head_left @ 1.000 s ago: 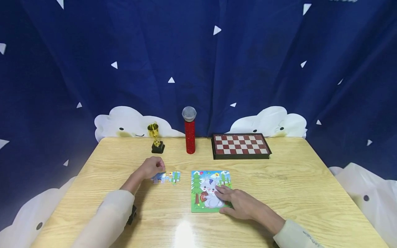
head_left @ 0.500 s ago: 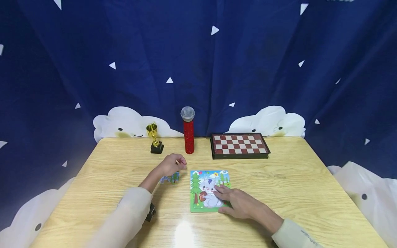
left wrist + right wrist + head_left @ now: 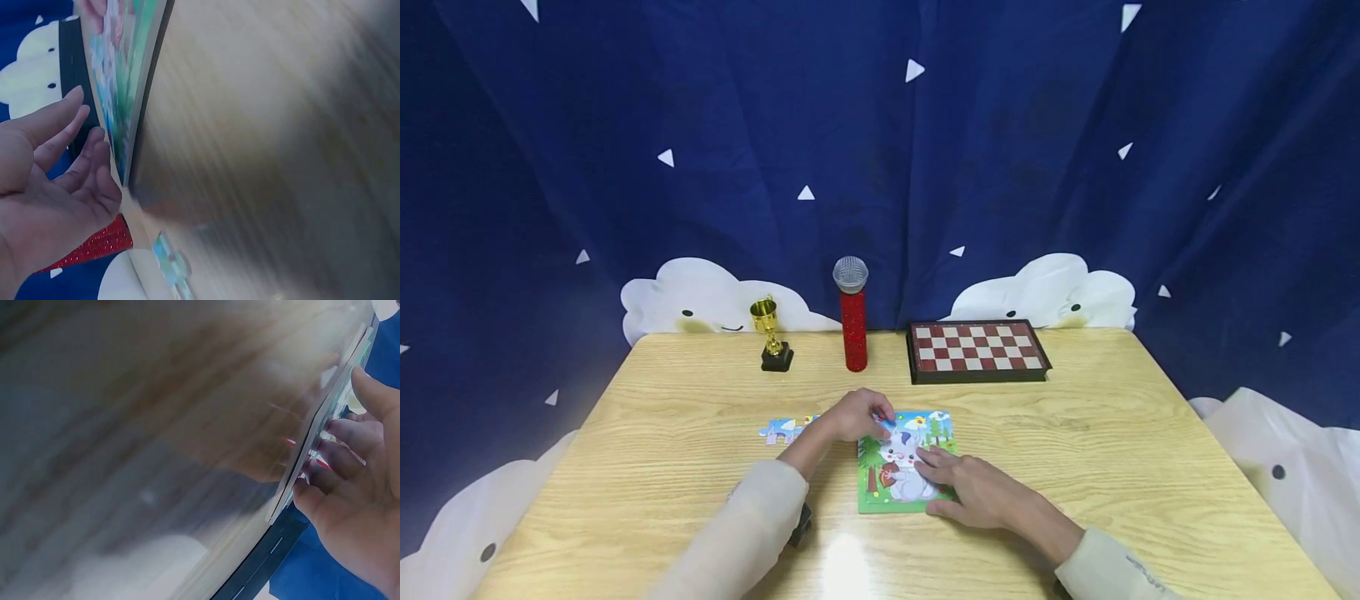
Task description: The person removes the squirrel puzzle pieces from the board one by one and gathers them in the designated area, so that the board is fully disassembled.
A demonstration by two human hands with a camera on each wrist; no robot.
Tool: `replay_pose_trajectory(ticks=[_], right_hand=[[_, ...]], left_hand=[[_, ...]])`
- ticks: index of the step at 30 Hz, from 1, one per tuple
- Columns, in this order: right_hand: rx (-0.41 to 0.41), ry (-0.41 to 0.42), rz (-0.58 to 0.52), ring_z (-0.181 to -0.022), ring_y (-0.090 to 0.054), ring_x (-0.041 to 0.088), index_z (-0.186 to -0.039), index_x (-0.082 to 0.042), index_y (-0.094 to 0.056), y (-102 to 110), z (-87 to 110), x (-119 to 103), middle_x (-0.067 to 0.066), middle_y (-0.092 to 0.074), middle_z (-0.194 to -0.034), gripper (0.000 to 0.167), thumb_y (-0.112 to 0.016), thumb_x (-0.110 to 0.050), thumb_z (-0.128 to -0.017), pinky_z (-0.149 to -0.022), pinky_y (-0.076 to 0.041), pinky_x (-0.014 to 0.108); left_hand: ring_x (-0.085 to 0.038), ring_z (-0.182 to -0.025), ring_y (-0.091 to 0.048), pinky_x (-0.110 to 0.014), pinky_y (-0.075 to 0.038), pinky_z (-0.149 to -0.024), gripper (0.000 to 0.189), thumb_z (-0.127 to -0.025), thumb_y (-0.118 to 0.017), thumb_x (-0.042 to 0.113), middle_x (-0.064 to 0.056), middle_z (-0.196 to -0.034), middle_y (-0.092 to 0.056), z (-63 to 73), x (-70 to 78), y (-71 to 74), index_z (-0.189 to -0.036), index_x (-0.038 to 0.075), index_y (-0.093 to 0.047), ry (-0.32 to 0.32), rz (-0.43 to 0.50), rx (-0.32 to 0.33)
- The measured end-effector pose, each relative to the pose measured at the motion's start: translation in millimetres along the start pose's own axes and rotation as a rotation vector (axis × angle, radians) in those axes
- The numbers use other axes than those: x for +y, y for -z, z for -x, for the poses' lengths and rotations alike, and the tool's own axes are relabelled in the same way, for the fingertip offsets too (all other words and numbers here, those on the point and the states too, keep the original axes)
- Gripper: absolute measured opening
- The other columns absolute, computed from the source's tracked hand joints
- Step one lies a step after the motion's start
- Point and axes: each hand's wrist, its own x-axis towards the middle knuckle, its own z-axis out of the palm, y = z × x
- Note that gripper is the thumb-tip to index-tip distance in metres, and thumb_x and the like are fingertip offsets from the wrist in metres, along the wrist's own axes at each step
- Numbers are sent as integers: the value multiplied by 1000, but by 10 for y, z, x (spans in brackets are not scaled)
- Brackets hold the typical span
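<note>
A square picture puzzle (image 3: 874, 498) lies on the table, showing a grey squirrel with an acorn among green trees. My right hand (image 3: 981, 493) rests on its right side, fingers spread over the picture. Over the puzzle's upper left corner is my left hand (image 3: 852, 416). The left wrist view shows the thumb and fingertips (image 3: 75, 95) apart with nothing between them, beside the puzzle's edge (image 3: 139, 81). Loose puzzle pieces (image 3: 780, 430) lie left of the puzzle, partly hidden behind the left wrist.
Along the back of the table stand a small gold trophy (image 3: 770, 333) on a black base, a red microphone (image 3: 853, 329) with a silver head, and a red and white checkered board (image 3: 977, 348) in a black frame. A blue curtain (image 3: 865, 125) hangs behind.
My left hand has moved right, from above the loose pieces to the puzzle's upper left corner. The right hand has stayed on the puzzle.
</note>
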Motion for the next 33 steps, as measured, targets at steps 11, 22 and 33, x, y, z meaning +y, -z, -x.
replay_pose_trajectory(ticks=[11,22,33], right_hand=[[4,0,6,-138,-36,30,-138,-8,-47,0,3,-4,6,-37,-151,58,-58,-42,-92,-109,-35,45],[10,2,3,-138,-36,29,-138,-8,-48,-1,3,-5,6,-37,-151,59,-58,-42,-91,-109,-35,44],[4,1,6,-139,-35,30,-138,-8,-47,-6,-3,-1,6,-36,-151,60,-59,-42,-91,-110,-34,45]], left_hand=[[-27,-112,-45,-45,-40,-99,25,-65,-81,0,-7,-113,-53,0,-16,-94,-80,16,-70,99,-110,-6],[-23,-107,-39,-39,-43,-90,23,-66,-80,0,-7,-118,-53,3,-9,-107,-78,15,-70,104,-110,3],[-14,-82,-52,-28,-46,-77,12,-85,-65,0,-4,-87,-60,-34,-91,-77,-96,5,-66,-20,43,136]])
